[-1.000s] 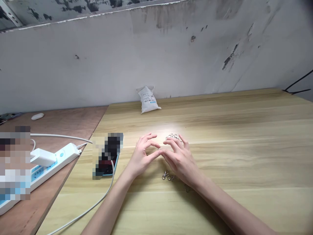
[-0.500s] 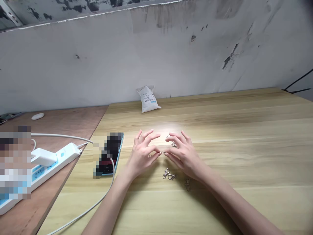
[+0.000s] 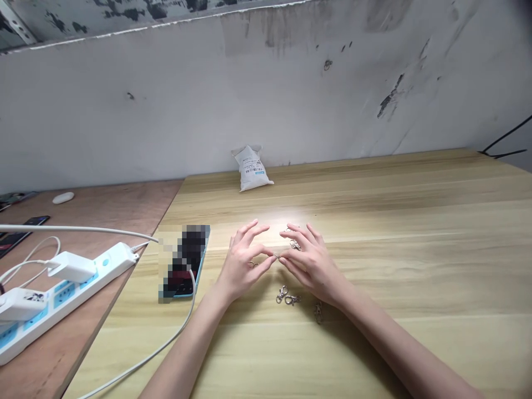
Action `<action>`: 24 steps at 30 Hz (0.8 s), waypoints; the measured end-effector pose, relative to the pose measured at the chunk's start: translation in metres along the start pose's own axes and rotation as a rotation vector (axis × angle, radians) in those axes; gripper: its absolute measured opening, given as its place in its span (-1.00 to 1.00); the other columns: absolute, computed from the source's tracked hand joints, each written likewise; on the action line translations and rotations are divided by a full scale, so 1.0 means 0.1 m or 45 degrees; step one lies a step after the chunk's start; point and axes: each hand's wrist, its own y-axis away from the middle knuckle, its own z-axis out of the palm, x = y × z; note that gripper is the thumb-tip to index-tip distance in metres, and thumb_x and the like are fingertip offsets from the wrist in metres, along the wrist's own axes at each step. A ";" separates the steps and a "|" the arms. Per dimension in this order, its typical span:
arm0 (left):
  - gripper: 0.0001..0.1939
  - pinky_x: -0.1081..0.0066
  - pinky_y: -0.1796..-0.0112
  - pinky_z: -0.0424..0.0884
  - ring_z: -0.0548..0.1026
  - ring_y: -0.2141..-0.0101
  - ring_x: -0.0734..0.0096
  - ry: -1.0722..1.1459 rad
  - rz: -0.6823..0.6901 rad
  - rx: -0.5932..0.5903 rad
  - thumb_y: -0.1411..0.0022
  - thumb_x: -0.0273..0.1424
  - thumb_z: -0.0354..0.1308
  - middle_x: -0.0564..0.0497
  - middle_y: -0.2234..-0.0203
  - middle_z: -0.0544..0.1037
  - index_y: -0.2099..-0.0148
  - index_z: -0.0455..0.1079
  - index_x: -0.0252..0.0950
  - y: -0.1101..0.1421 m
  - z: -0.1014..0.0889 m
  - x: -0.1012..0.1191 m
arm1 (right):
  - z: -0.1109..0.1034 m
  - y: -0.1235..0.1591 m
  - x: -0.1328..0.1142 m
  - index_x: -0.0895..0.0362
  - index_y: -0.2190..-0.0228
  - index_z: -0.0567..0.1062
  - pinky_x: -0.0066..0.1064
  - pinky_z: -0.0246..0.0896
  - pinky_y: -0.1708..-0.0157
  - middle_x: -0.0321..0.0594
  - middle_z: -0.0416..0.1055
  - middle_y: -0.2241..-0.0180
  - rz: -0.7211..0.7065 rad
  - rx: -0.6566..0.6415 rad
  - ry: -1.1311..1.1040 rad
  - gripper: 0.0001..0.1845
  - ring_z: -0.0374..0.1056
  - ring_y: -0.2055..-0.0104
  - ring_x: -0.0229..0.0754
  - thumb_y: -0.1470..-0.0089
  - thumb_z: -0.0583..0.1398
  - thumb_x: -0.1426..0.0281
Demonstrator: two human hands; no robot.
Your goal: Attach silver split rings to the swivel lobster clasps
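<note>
A scuffed white plaster wall (image 3: 166, 94) rises behind a pale wooden tabletop (image 3: 394, 260), with a brown plywood board (image 3: 103, 205) at left carrying a white power strip with blue sockets (image 3: 83, 293). On the tabletop, a blue-edged phone (image 3: 198, 271), partly blurred, lies at left, and a white paper sachet (image 3: 251, 169) leans against the far wall. At centre, the left hand (image 3: 243, 263) and right hand (image 3: 311, 266) come together at the fingertips around a tiny silver ring (image 3: 276, 256), though whether they grip it cannot be told. Silver swivel clasps (image 3: 287, 297) lie just near the wrists, and more silver rings (image 3: 294, 244) sit beside the right hand's fingers. Such small metal pieces likely call for a slow, tight fingertip pinch. The blur patch over the power strip's left end in the earlier frame is gone.
</note>
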 end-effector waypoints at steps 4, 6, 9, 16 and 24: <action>-0.86 -0.05 -0.18 0.13 0.16 -0.26 0.05 -0.132 0.094 -0.007 -0.29 -0.37 0.15 -0.02 -0.16 0.39 0.32 0.51 -0.18 -0.01 0.04 0.00 | 0.03 0.01 0.00 0.08 0.35 0.54 0.17 -0.10 -0.23 -0.08 0.37 -0.05 -0.022 0.029 0.001 -0.77 0.11 -0.26 0.05 -0.27 0.10 0.39; -0.85 -0.07 -0.21 0.07 0.17 -0.25 0.07 -0.210 0.146 -0.012 -0.29 -0.40 0.13 -0.02 -0.16 0.39 0.32 0.50 -0.18 -0.01 0.06 0.01 | 0.04 0.01 -0.02 0.08 0.34 0.53 0.14 -0.13 -0.25 -0.11 0.39 -0.04 -0.053 0.050 -0.008 -0.78 0.10 -0.27 0.02 -0.27 0.09 0.42; -0.84 -0.06 -0.23 0.03 0.18 -0.26 0.10 -0.274 0.189 -0.021 -0.30 -0.43 0.11 -0.03 -0.17 0.38 0.32 0.49 -0.19 -0.01 0.08 0.01 | 0.04 0.01 -0.04 0.09 0.32 0.52 0.11 -0.15 -0.26 -0.12 0.40 0.00 -0.077 0.059 -0.025 -0.78 0.10 -0.26 -0.02 -0.27 0.08 0.44; -0.86 0.01 -0.07 0.26 0.33 -0.10 0.07 -0.131 -0.143 -0.182 -0.28 -0.32 0.14 -0.09 -0.01 0.46 0.15 0.46 -0.20 0.02 -0.25 -0.32 | 0.04 0.02 0.23 0.07 0.37 0.52 0.18 -0.06 -0.19 -0.11 0.41 0.05 0.116 -0.018 0.064 -0.81 0.17 -0.20 0.05 -0.23 0.12 0.38; -0.85 0.29 0.21 0.36 0.43 0.23 0.25 0.105 -0.230 -0.456 -0.23 -0.25 0.18 0.00 0.30 0.47 0.27 0.49 -0.19 0.08 -0.38 -0.32 | -0.14 -0.01 0.25 0.10 0.34 0.53 -0.20 0.22 0.12 -0.15 0.45 0.27 0.054 -0.010 -0.080 -0.83 0.33 0.14 -0.10 -0.23 0.14 0.37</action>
